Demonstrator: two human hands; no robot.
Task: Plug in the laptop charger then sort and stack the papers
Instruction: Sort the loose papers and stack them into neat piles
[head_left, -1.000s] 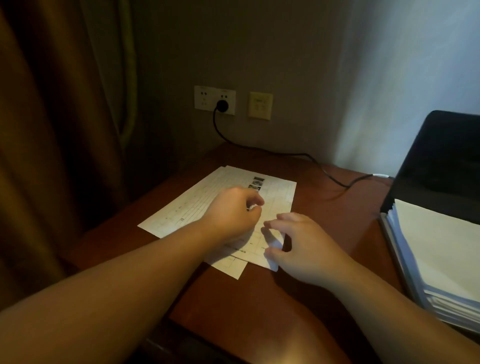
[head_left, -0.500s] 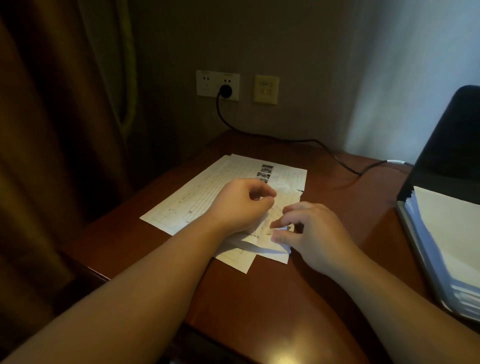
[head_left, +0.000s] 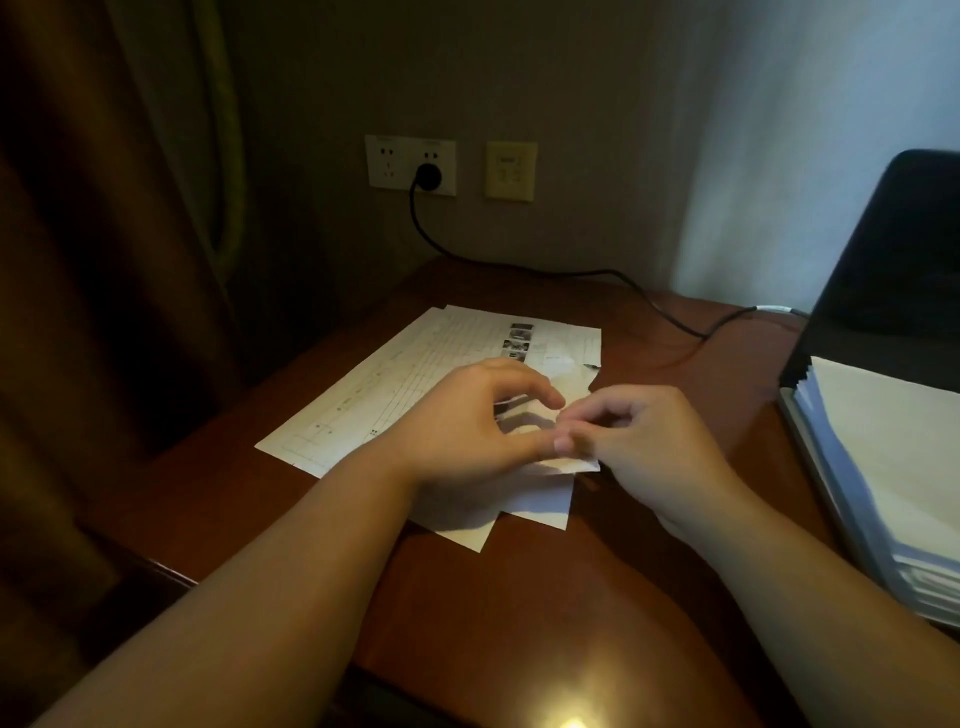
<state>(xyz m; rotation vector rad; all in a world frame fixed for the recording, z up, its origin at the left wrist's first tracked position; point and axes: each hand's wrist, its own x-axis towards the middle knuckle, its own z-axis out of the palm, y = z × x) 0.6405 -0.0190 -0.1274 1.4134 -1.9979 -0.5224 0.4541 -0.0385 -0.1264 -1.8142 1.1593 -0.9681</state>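
Both hands meet over the near right corner of the loose papers (head_left: 415, 374) on the desk (head_left: 519, 597). On the left, the left hand (head_left: 467, 426) has its fingers curled, thumb and forefinger arched over a raised fold of the top sheet; it seems to pinch that edge, though the paper under the palm is hidden. Just right of it, fingertips almost touching, the right hand (head_left: 654, 447) is curled too and nips the lifted corner of the same sheet.

Beyond the hands, the charger plug (head_left: 429, 177) sits in the wall socket (head_left: 410, 165), and its cable (head_left: 597, 273) trails rightward toward the laptop (head_left: 893, 260) at the far right, where a thick stack of paper (head_left: 893, 447) lies on it. So the plugging looks done, and the sorting is what's in hand.

My worry is the sheet itself: its right edge beyond the fingers already looks crumpled or torn, and two hands pulling the same corner apart could rip it further. Lifting one sheet may also drag those beneath and skew the pile more.

Against a second ago, the right hand has gone from spread fingers lying flat on the corner to a tight pinch, the corner has come up off the desk, and the hands have closed together.
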